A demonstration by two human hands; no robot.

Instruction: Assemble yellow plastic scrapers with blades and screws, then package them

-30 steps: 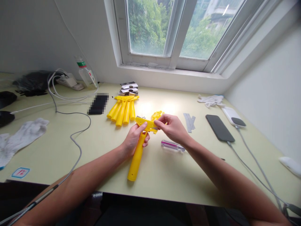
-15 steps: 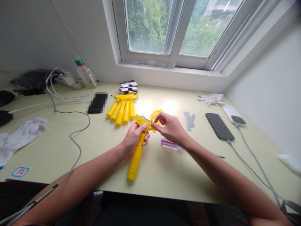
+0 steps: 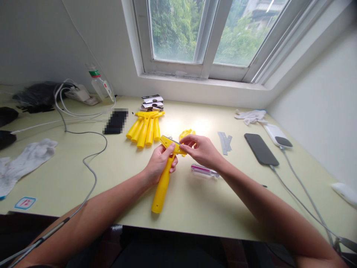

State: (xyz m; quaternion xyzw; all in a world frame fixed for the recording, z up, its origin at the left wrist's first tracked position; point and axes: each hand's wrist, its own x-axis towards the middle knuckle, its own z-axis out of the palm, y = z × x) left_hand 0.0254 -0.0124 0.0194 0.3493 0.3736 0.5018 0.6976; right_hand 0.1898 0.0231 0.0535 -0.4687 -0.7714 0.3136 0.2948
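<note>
My left hand point(image 3: 160, 163) is wrapped around the neck of a yellow plastic scraper point(image 3: 162, 188), with its long handle pointing down toward me. My right hand point(image 3: 199, 150) pinches the scraper's flat yellow head point(image 3: 173, 145) at its right end, where a thin metal edge shows along the top. Behind my right hand lies another yellow plastic piece point(image 3: 186, 133), partly hidden. Below that hand, a clear-handled screwdriver with a pink stripe point(image 3: 203, 171) lies apart from my fingers.
Several yellow scrapers point(image 3: 144, 130) lie fanned out beyond my hands, with stacked blade packets point(image 3: 152, 104) behind them. Loose metal blades point(image 3: 224, 143), a black phone point(image 3: 261, 149), a white glove point(image 3: 251, 117) and a white cloth point(image 3: 25, 164) lie around, with cables crossing the desk.
My right hand has shifted slightly left and pinches the scraper head more closely. The scraper stays in my left hand, and the view has drifted slightly.
</note>
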